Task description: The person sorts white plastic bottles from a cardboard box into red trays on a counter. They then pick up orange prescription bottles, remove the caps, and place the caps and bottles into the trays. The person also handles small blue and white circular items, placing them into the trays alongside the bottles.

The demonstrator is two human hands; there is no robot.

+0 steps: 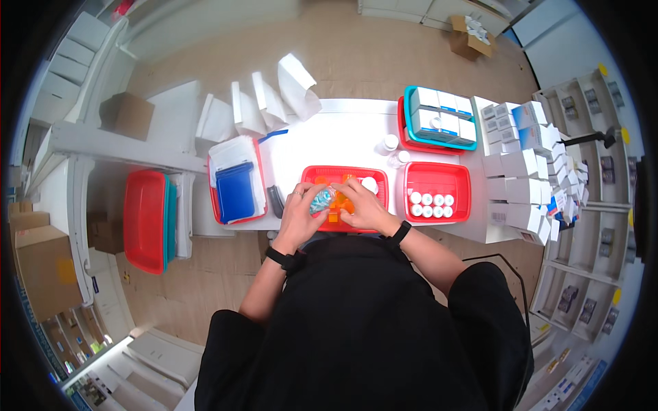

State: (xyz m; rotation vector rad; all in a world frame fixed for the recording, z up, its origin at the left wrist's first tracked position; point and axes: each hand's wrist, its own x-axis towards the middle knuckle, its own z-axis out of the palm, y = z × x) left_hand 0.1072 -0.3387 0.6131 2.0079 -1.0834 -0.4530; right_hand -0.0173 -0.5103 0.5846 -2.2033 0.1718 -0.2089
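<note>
My left hand [298,216] grips a clear bag or container of teal-and-white pieces [322,200], perhaps capsules, over a red plastic basket [381,177]. My right hand [365,206] is bent over the same basket, its index fingertip at the upper right end of the clear container. Whether those fingers pinch it cannot be made out. Under and between my hands lie several orange vials [348,206], partly hidden by the fingers. At the basket's right end is a round white cap or bottle top [369,185].
Right of it, a red basket [437,174] holds several white-capped bottles [438,199]. Behind stand two bottles [388,144], and boxes [442,123] in a teal basket [411,136]. Leftward are a black handheld object [275,201], a blue tray [236,190] and white paper bags [270,105]. Stacked cartons [519,164] crowd the right.
</note>
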